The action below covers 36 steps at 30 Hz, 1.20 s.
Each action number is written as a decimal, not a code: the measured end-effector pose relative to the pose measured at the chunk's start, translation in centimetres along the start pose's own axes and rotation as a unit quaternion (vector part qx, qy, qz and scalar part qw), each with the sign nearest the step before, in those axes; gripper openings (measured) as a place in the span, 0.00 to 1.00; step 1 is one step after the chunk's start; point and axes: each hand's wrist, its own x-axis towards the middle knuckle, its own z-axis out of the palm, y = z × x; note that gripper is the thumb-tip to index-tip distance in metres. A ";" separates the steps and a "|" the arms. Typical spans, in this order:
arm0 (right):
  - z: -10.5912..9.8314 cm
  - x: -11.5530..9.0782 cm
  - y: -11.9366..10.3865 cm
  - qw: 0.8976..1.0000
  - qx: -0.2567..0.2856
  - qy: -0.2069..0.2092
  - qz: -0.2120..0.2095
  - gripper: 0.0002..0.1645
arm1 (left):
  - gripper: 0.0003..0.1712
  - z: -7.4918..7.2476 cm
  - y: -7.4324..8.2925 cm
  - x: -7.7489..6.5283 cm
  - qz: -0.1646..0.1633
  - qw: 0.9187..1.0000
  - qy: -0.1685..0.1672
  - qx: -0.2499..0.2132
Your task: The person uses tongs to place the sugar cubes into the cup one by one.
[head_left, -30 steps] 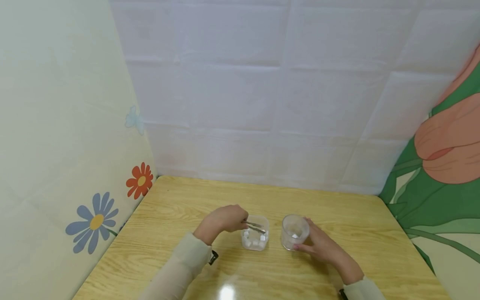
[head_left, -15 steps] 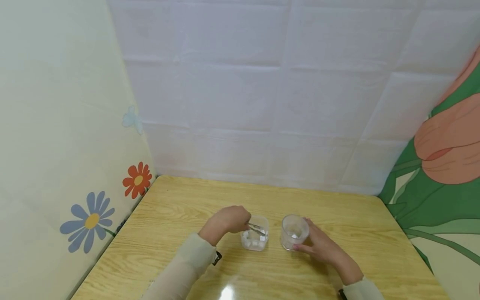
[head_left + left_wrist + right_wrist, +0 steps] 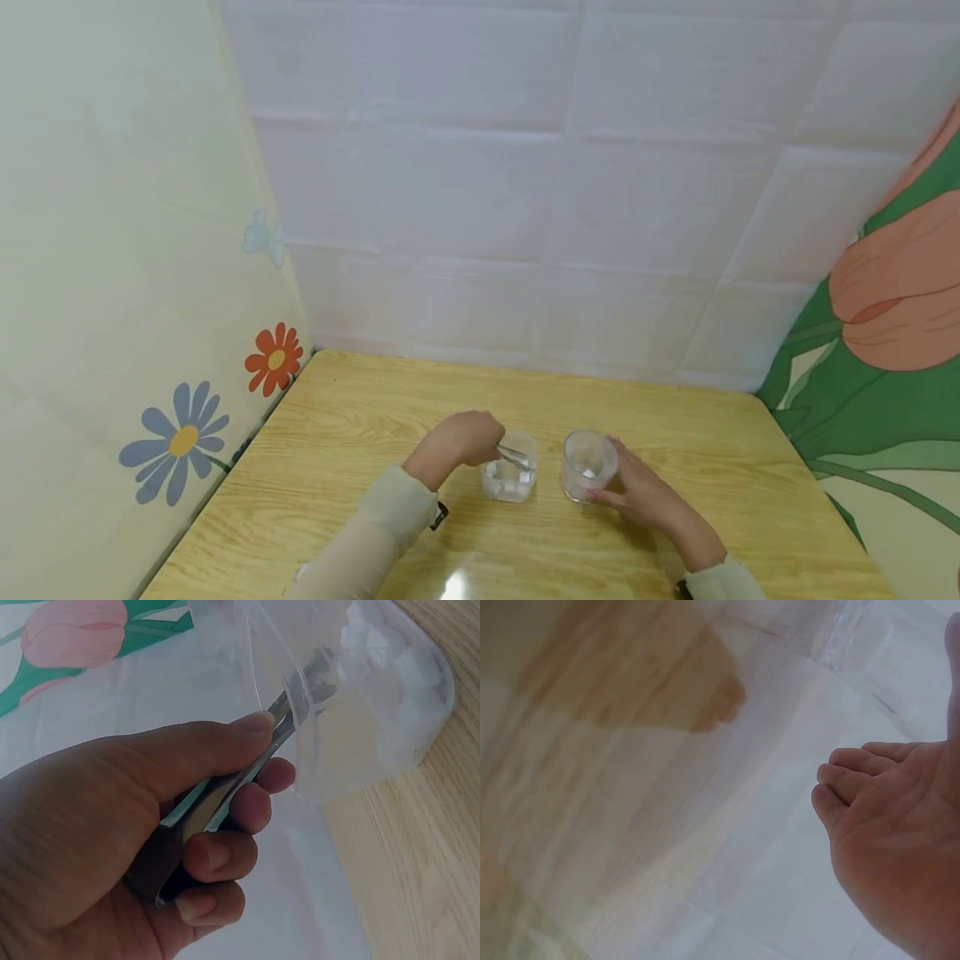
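In the head view my left hand (image 3: 462,437) reaches in from the left and holds metal tongs (image 3: 516,457). The tips are down inside a clear plastic box (image 3: 519,437), among several white cubes (image 3: 510,486). From the left wrist, thumb and curled fingers grip the tongs (image 3: 281,731), whose toothed ends lie behind the box's clear wall. To the right of the box stands a clear glass (image 3: 590,450) with something white at its bottom. My right hand (image 3: 643,492) wraps the glass from its right side, thumb in front. The right wrist view shows only its palm and fingers beside blurred clear material.
A wood-grain table (image 3: 420,383) carries box and glass, a small gap between them. White sheeting (image 3: 465,208) rises behind the table, with flower-printed cloth (image 3: 142,317) at the left side. A small whitish scrap (image 3: 302,570) lies by my left sleeve.
My left hand has shifted slightly right, and the tongs' arms have drawn closer together inside the box. The right hand and the glass have stayed in place.
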 end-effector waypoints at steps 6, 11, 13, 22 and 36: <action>0.1 0.0 -0.2 1.000 0.004 0.002 -0.005 0.57 | 0.10 0.2 -0.1 0.2 -0.004 1.000 0.004 0.012; -0.1 -0.1 -0.2 1.000 0.004 0.001 -0.006 0.56 | 0.10 -0.1 0.3 0.1 -0.008 1.000 0.001 0.010; -0.1 -0.1 -0.2 1.000 0.003 0.000 -0.005 0.56 | 0.10 -0.2 0.4 0.1 -0.010 1.000 -0.001 0.009; -0.4 -0.2 -0.4 1.000 0.006 -0.001 -0.003 0.57 | 0.13 -0.6 0.8 -0.2 -0.026 1.000 -0.003 0.018; -0.5 -0.3 -0.8 1.000 0.008 -0.007 0.002 0.57 | 0.17 -0.7 1.0 -0.1 -0.023 0.999 -0.019 0.026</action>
